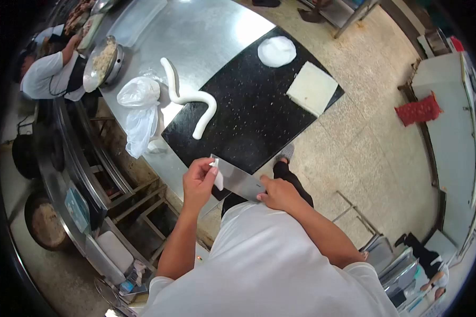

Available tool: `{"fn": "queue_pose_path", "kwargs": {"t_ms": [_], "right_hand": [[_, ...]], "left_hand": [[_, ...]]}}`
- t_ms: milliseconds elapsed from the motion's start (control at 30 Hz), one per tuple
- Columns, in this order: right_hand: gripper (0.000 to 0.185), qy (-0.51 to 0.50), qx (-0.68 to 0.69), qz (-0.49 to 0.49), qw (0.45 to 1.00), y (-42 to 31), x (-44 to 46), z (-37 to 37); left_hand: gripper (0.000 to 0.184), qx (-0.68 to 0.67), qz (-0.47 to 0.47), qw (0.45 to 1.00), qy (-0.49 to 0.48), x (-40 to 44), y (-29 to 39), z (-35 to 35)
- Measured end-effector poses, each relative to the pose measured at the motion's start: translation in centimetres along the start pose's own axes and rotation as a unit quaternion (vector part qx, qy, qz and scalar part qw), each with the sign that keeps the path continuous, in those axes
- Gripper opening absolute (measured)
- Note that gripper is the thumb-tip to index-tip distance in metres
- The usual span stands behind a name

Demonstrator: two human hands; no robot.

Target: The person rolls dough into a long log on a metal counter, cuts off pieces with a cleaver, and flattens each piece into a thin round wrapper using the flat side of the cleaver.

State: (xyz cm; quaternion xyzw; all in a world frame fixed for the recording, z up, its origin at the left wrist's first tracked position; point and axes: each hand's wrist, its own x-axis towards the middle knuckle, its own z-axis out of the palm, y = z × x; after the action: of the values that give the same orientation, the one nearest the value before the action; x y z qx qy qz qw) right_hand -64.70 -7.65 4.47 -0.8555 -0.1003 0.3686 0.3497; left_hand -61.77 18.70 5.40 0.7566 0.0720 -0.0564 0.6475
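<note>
My right hand (276, 193) is closed around the handle end of a cleaver (240, 178) with a broad metal blade, held in front of my body at the near edge of a black stone slab (243, 100). At the blade's far end, the fingers of my left hand (198, 182) pinch a thin white cloth (219, 180), perhaps a tissue, against the metal. A long, bent rope of white dough (189, 97) lies partly on the slab and partly on the steel table. The cleaver's handle is mostly hidden by my right hand.
On the slab are a mound of white powder (276, 51) and a pale square block (312, 88). A knotted plastic bag (139, 94) and a bowl of pale food (104, 62) stand on the steel table (195, 31). One person (50, 74) works at left; another (433, 269) is at lower right.
</note>
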Motion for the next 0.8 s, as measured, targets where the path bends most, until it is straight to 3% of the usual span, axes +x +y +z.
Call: {"fn": "queue_pose_path", "kwargs": {"t_ms": [100, 167, 233, 300, 367, 433, 500, 567, 633, 700, 733, 800], "right_hand": [[0.046, 0.009, 0.015, -0.023, 1.0, 4.0, -1.3, -2.8], [0.042, 0.055, 0.05, 0.025, 0.997, 6.4, -2.5, -5.6], [0.04, 0.077, 0.04, 0.053, 0.995, 8.2, -4.3, -8.1], [0.038, 0.099, 0.031, 0.089, 0.991, 10.1, -6.5, -9.4], [0.036, 0.209, 0.121, 0.039, 0.97, 11.6, -8.2, -9.9], [0.035, 0.21, 0.106, 0.064, 0.97, 10.8, -9.2, -11.0], [0.034, 0.3, 0.179, 0.007, 0.937, 11.5, -9.5, -10.6], [0.033, 0.319, 0.254, -0.023, 0.913, 12.1, -8.8, -10.3], [0.032, 0.333, 0.335, -0.054, 0.88, 11.7, -7.1, -9.8], [0.03, 0.388, 0.472, -0.152, 0.777, 10.0, -3.1, -10.3], [0.03, 0.383, 0.477, -0.155, 0.776, 9.7, -0.8, -10.6], [0.023, 0.363, 0.544, -0.026, 0.756, 9.6, 3.2, -10.4]], "left_hand": [[0.034, 0.014, -0.035, 0.999, 0.015, 1.1, 3.0, 2.2], [0.037, 0.149, 0.005, 0.988, -0.031, 4.9, 5.3, 5.4], [0.038, 0.097, 0.092, 0.991, -0.008, 9.9, 4.8, 8.6], [0.038, 0.062, 0.08, 0.995, 0.018, 15.5, 6.4, 11.7], [0.044, -0.096, 0.019, 0.994, 0.046, 20.6, 7.0, 14.4], [0.046, -0.098, -0.01, 0.994, 0.047, 24.7, 5.4, 15.5], [0.049, -0.098, -0.039, 0.993, 0.047, 25.4, 4.0, 15.7], [0.054, 0.128, 0.039, 0.99, 0.035, 23.8, 3.4, 15.0], [0.055, 0.176, 0.059, 0.982, 0.024, 20.4, 3.1, 12.7], [0.055, 0.293, 0.28, 0.912, 0.069, 16.4, 1.3, 9.3], [0.055, 0.3, 0.278, 0.91, 0.072, 14.1, 1.1, 7.6], [0.048, 0.432, 0.282, 0.832, 0.206, 10.2, 0.8, 4.4]]}}
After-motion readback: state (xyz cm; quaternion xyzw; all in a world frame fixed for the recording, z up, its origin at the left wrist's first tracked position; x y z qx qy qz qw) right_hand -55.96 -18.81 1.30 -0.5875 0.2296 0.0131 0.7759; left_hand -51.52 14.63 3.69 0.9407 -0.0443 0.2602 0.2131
